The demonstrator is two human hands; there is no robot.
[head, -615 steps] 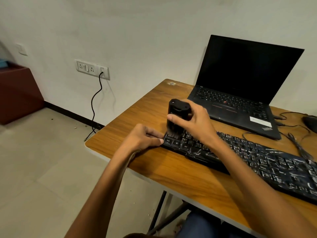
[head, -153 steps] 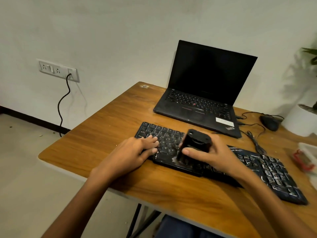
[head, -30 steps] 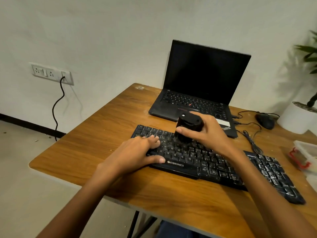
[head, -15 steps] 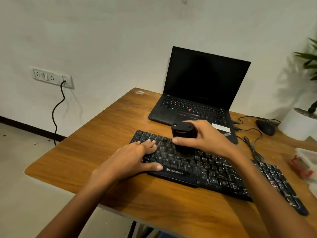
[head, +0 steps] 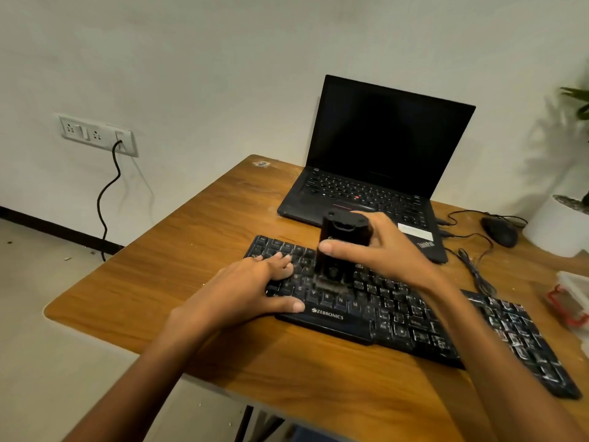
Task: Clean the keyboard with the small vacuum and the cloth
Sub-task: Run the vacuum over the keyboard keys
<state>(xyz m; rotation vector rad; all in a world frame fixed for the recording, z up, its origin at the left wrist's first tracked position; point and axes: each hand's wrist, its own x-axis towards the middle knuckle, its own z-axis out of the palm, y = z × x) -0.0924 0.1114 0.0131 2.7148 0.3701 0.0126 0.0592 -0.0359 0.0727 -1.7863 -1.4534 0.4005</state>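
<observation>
A black keyboard (head: 414, 317) lies slantwise across the wooden desk (head: 178, 260). Upright on its left-middle keys stands a small black vacuum (head: 339, 253), brush end down and blurred. My right hand (head: 389, 250) is wrapped around the vacuum's body from the right, thumb across its front. My left hand (head: 245, 291) lies flat on the keyboard's left end, fingers spread over the keys and thumb along the front edge. No cloth shows.
An open black laptop (head: 369, 173) sits behind the keyboard. A black mouse (head: 498, 231) with cables, a white plant pot (head: 557, 228) and a clear container with red clips (head: 570, 301) are at the right. A wall socket with a black cord (head: 105, 199) is at the left.
Over the last second the vacuum has slid from the keyboard's upper rows down toward the near rows. My left hand has stayed pressed on the keyboard's left end.
</observation>
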